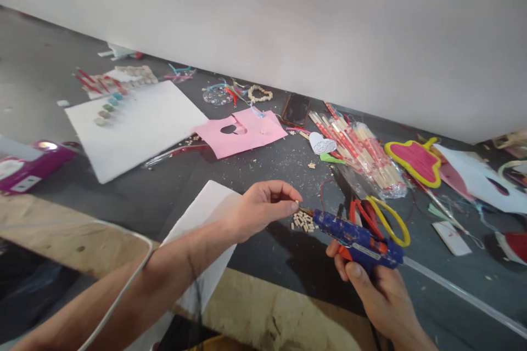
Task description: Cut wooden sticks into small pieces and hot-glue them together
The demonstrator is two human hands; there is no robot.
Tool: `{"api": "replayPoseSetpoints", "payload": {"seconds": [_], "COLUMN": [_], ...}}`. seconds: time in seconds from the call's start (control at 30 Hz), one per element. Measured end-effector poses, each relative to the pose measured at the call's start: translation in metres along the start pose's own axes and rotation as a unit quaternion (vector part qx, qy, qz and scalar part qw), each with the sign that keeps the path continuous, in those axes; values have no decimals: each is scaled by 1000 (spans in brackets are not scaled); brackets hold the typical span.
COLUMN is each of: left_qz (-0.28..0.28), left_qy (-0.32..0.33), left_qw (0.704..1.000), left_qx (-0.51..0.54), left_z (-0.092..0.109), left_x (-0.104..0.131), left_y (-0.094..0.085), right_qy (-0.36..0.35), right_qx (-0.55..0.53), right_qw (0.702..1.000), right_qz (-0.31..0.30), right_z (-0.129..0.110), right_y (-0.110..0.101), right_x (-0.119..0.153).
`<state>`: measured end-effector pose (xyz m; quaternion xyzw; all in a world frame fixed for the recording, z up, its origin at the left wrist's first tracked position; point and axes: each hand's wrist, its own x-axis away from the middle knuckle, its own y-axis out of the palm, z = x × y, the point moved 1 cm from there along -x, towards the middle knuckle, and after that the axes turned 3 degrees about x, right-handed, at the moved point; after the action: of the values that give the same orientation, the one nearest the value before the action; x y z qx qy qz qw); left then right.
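Note:
My right hand (pixel 376 290) is wrapped round the handle of a blue hot glue gun (pixel 358 238), a clear glue stick (pixel 461 293) jutting from its back end. The gun's nozzle points left, right by the fingertips of my left hand (pixel 267 208). Those fingers pinch a small pale wooden stick piece (pixel 297 203), mostly hidden by the fingertips. Just below lies a little heap of cut wooden stick pieces (pixel 303 222) on the dark table. Under my left forearm is a white sheet (pixel 206 214).
Scissors with yellow handles (pixel 389 219) and red-handled pliers (pixel 364 219) lie behind the gun. Farther back are wrapped chopsticks (pixel 362 153), pink cut paper (pixel 247 131), a phone (pixel 295 109) and a white board (pixel 140 126). A white cable (pixel 132 279) crosses my left forearm.

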<state>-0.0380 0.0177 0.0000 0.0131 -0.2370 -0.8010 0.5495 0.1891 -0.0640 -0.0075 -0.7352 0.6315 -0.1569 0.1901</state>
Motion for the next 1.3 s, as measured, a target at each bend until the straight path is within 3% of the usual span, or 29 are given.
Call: {"api": "replayPoseSetpoints", "payload": {"seconds": [0.2, 0.43, 0.73, 1.3], "left_qz": [8, -13, -13, -7], "left_qy": [-2, -3, -5, 4], "left_qw": [1000, 999, 1000, 999], "left_qx": [-19, -30, -27, 35], "left_z": [0, -4, -3, -3], "left_x": [-1, -1, -1, -1], "left_y": [2, 0, 0, 0], "right_qy": [-3, -46, -8, -1], "right_qx": [-25, 21, 8, -55], "right_qw": [999, 998, 1000, 998], "right_qz": [-31, -34, 17, -19], "right_z": [2, 5, -7, 3], "right_y": [1, 3, 7, 3], "right_x": [-1, 1, 0, -1]}}
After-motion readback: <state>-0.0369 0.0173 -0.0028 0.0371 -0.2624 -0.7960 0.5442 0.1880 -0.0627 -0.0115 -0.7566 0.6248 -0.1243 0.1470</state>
